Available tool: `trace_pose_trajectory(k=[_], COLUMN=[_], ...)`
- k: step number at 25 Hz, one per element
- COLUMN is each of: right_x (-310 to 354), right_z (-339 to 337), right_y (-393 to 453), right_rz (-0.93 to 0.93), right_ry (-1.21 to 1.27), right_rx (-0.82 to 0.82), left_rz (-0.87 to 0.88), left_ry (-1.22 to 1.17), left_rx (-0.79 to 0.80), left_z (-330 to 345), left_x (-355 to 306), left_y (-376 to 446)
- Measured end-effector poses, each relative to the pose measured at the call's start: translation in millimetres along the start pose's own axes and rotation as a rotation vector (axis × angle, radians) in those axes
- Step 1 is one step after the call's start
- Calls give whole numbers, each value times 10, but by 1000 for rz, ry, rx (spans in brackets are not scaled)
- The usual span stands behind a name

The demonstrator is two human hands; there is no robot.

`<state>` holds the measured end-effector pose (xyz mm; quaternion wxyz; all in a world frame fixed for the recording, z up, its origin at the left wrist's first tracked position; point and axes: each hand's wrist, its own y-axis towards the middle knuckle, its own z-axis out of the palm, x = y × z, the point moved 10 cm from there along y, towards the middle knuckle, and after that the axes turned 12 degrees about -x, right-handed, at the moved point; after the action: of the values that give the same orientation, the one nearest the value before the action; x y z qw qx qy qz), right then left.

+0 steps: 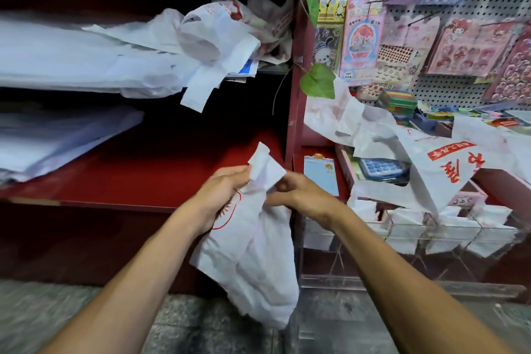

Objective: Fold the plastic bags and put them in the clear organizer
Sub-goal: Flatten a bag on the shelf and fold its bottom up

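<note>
A person's two bare hands hold one white plastic bag in front of a dark red shelf. The left hand has its grip closed round the bag's upper edge, fingers curled into the plastic. The right hand pinches the bag's handle strip, which sticks up between both hands. The rest of the bag hangs loose below the wrists. To the right stands the clear organizer, its compartments holding folded white bags. More loose bags lie draped above it.
</note>
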<state>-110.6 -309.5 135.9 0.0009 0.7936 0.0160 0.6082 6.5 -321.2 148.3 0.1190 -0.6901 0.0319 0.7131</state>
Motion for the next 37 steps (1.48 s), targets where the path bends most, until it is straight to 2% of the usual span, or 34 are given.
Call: trace_pose_trajectory(k=[3,5,7,9,12,13,15,18,21,22,25,27,29,31,32,34,35,36,37], right_x=[-48,-64,-126,-270,-430,-450,-420,-329,-294,-316,-385,-395,-432,-462,-405,11,229,353,368], right_z=[94,19,-137,-272,-412,-431,-439,-407,-284,-234,-188,-209,-203,-211,-248,-192,-1,285,611], right_y=[75,154,233,259,244,235,218,245,292,310,357,385,427,438,415,348,311,269,202], right_rz=[74,132,201,292,334,333,319,244,179,184,215,218,224,234,197,-105,-301,-431,-463], right_ry=[20,123,278,419,375,312,220,85,-78,-106,-137,-139,-175,-247,-362,-702,-776,-769,-773], right_rx=[-30,-160,-354,-507,-650,-670,-692,-645,-530,-497,-503,-546,-551,-567,-609,-662,-573,-372,-118], left_rz=[-3,-85,-170,-160,-162,-168,-141,-29,-92,-137,-252,-233,-150,-97,-102,-128,-136,-149,-166], left_ry=[43,-67,-64,101,195,209,230,210,-175,-272,-287,-133,109,234,229,144,91,44,3], left_rx=[-86,-83,-18,84,230,211,35,-315,-621,-648,-480,-441,-522,-570,-580,-627,-657,-685,-696], left_z=[-262,-385,-533,-704,-768,-792,-946,-1272,-1622,-1667,-1492,-1431,-1520,-1559,-1574,-1616,-1633,-1650,-1653], left_x=[49,112,199,289,414,454,493,407,469,512,595,599,537,501,519,536,528,518,527], left_y=[112,189,193,169,10,7,128,280,302,305,326,327,335,348,349,321,308,301,316])
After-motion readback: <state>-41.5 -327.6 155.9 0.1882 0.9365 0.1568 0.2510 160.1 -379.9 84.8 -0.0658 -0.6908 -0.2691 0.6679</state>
